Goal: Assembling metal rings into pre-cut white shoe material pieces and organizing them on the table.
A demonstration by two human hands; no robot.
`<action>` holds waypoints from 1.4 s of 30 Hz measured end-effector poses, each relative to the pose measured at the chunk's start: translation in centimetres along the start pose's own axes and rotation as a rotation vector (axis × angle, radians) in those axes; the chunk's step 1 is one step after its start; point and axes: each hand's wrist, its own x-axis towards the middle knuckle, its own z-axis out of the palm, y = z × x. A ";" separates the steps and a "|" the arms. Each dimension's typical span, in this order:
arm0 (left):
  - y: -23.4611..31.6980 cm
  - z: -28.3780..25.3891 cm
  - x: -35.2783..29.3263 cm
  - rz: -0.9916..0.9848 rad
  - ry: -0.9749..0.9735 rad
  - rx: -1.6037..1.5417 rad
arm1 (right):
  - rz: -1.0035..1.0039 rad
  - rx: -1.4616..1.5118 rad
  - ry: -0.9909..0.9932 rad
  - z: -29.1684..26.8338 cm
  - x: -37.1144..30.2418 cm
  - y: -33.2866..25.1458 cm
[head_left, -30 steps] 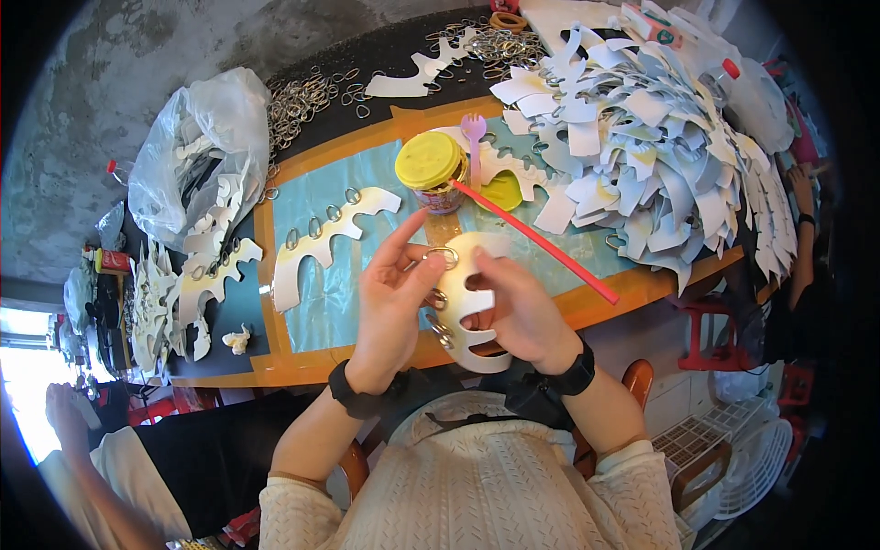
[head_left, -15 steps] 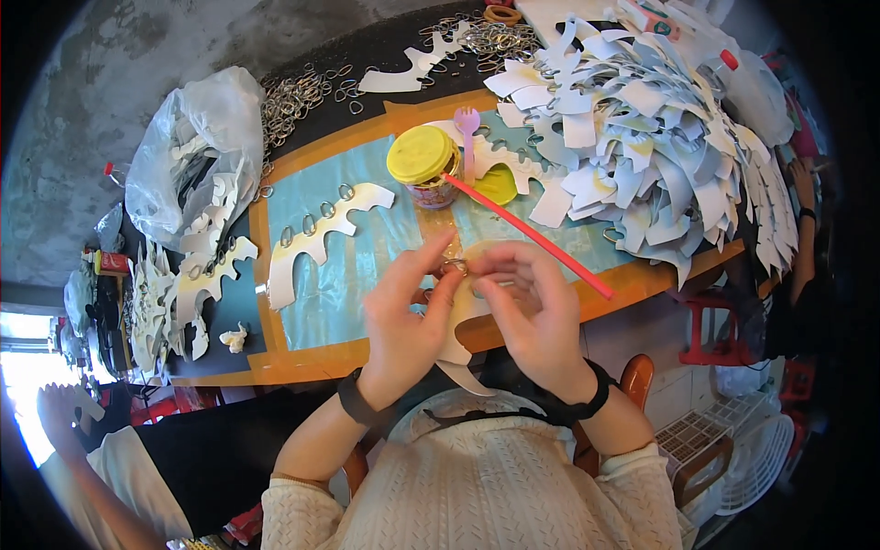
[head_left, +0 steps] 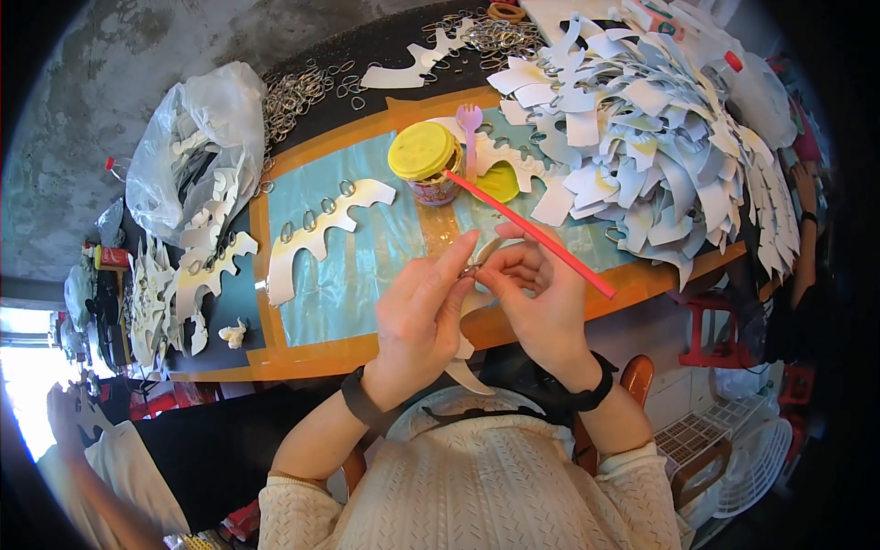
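Note:
Over the near edge of the table, my left hand (head_left: 417,316) and my right hand (head_left: 541,307) meet, fingertips almost touching. Between them is a white scalloped strip (head_left: 469,374), its lower end hanging toward my lap. A small metal ring (head_left: 470,271) shows at my left fingertips, against the strip. My right thumb and fingers pinch the strip beside that ring. My fingers hide much of the strip's middle. To the left lies another scalloped strip (head_left: 307,243) with several oval metal rings along its upper edge.
A yellow-lidded jar (head_left: 422,156) stands beyond my hands, with a red stick (head_left: 541,238) and a purple fork (head_left: 469,128). White cut pieces (head_left: 632,137) heap at the right. Loose rings (head_left: 298,96) lie behind a plastic bag (head_left: 197,156). Another person's hand (head_left: 69,417) shows at far left.
My right hand has turned slightly, lifting the strip's upper end. My left hand has shifted a little right, with its index finger still raised. The hanging end moved slightly.

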 end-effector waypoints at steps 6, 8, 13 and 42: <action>0.2 0.0 -0.5 -0.356 0.004 -0.349 | -0.238 -0.169 0.053 0.4 -0.6 0.8; 0.1 -0.7 0.2 -0.581 -0.030 -0.675 | -0.412 -0.269 0.042 0.1 -1.0 1.4; 0.5 -1.4 0.9 -0.956 -0.137 -1.079 | -0.635 -0.357 0.079 -0.1 -1.2 2.8; 1.5 0.1 0.1 -0.594 -0.087 -0.764 | -0.317 -0.471 -0.086 -2.0 -0.8 -0.3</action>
